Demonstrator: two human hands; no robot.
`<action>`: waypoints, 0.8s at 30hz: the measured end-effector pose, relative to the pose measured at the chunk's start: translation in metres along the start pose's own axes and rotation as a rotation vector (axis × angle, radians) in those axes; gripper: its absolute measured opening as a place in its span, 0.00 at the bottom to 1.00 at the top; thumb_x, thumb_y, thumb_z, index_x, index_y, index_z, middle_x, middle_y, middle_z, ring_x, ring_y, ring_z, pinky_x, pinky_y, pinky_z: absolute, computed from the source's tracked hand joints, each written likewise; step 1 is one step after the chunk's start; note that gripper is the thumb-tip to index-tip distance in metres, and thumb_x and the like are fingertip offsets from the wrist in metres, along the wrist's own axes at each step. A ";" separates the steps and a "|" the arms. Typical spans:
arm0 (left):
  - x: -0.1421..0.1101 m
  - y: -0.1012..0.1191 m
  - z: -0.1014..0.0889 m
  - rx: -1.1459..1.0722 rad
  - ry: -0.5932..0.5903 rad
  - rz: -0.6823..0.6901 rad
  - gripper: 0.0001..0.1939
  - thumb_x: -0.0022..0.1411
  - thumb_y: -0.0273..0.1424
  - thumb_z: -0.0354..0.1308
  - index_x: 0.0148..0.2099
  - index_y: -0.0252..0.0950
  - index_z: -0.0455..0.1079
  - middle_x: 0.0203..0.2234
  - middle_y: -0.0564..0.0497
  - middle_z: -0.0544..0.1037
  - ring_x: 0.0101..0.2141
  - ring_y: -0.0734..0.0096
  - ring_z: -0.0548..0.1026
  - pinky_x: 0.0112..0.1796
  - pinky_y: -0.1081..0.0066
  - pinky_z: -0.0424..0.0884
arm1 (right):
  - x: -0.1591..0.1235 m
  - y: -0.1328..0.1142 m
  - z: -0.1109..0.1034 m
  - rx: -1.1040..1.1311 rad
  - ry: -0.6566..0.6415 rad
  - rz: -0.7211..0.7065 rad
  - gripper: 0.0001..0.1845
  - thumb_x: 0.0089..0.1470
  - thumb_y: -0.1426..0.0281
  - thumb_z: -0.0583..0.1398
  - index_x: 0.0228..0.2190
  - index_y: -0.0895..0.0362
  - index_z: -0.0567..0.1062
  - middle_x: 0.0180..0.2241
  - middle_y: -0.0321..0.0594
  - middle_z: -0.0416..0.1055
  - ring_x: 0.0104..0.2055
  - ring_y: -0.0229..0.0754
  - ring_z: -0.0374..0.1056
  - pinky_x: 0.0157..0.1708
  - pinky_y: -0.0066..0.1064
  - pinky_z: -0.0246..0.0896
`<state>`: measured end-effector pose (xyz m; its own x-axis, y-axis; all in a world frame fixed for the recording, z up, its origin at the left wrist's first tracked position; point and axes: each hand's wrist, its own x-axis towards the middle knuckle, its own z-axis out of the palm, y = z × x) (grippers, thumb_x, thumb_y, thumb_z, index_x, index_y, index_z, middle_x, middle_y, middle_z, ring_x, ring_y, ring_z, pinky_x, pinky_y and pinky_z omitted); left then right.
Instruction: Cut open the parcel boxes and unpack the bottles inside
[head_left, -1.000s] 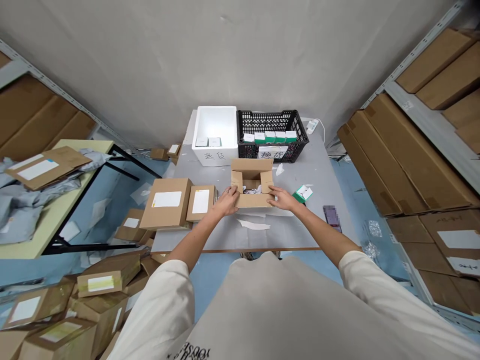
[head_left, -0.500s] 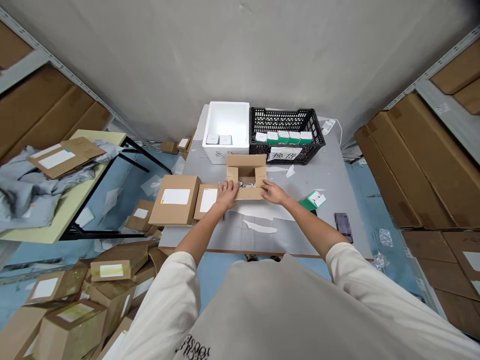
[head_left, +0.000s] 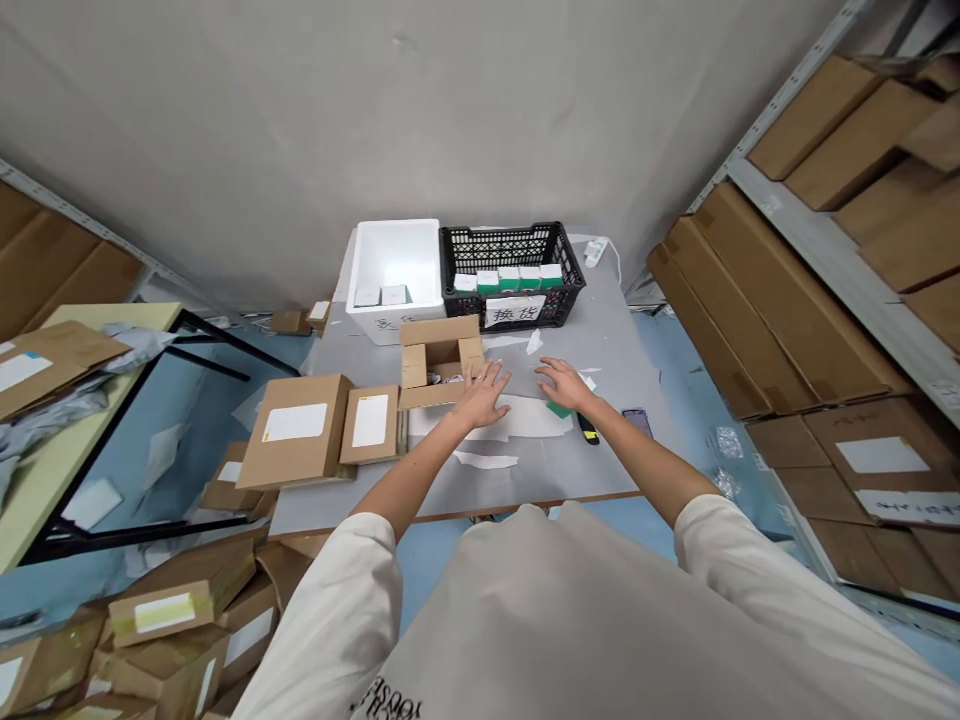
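Observation:
An open cardboard box (head_left: 438, 392) stands on the grey table with its flaps folded out and some crumpled filling inside. My left hand (head_left: 481, 396) is just right of its front corner, fingers spread, holding nothing; whether it touches the flap I cannot tell. Farther right, my right hand (head_left: 564, 384) hovers with its fingers apart over the table, holding nothing. A green and white small box (head_left: 558, 409) is mostly hidden beneath that hand and wrist. Beside the right wrist lies a black and yellow tool (head_left: 589, 430), its kind unclear.
Two closed cartons, a larger (head_left: 296, 425) and a smaller (head_left: 370, 424), sit left. A white foam box (head_left: 396, 268) and a black crate (head_left: 513, 275) with small green-white boxes stand behind. A phone (head_left: 637, 420) lies right. Parcels (head_left: 180, 597) are piled on the floor.
Both hands have left the open box's flaps and moved right, the right hand farther, over the small green box. The camera view has turned to the right.

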<state>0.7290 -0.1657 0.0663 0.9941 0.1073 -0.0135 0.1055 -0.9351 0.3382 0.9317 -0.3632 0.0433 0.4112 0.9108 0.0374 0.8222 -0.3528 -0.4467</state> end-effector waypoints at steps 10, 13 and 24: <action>0.080 0.091 0.061 -0.139 -0.122 0.005 0.37 0.67 0.34 0.58 0.74 0.39 0.52 0.73 0.37 0.55 0.69 0.44 0.58 0.64 0.47 0.59 | -0.074 0.076 -0.033 0.033 0.085 0.274 0.36 0.58 0.52 0.64 0.62 0.55 0.69 0.62 0.52 0.68 0.63 0.59 0.65 0.63 0.50 0.60; 0.101 0.103 0.077 -0.236 -0.135 -0.011 0.40 0.64 0.30 0.59 0.75 0.35 0.50 0.72 0.36 0.54 0.69 0.48 0.59 0.64 0.52 0.63 | -0.085 0.080 -0.031 0.090 0.045 0.332 0.47 0.52 0.48 0.68 0.65 0.56 0.64 0.61 0.53 0.68 0.60 0.58 0.68 0.58 0.45 0.65; 0.103 0.113 0.087 -0.359 -0.111 -0.135 0.43 0.61 0.25 0.59 0.75 0.39 0.50 0.70 0.38 0.59 0.50 0.59 0.78 0.56 0.60 0.73 | -0.074 0.078 -0.020 0.225 -0.026 0.133 0.33 0.49 0.67 0.68 0.57 0.55 0.70 0.52 0.46 0.73 0.48 0.49 0.73 0.50 0.35 0.67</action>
<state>0.8456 -0.2890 0.0215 0.9705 0.1656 -0.1751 0.2398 -0.7353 0.6339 0.9737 -0.4628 0.0236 0.4972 0.8658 -0.0570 0.6520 -0.4161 -0.6338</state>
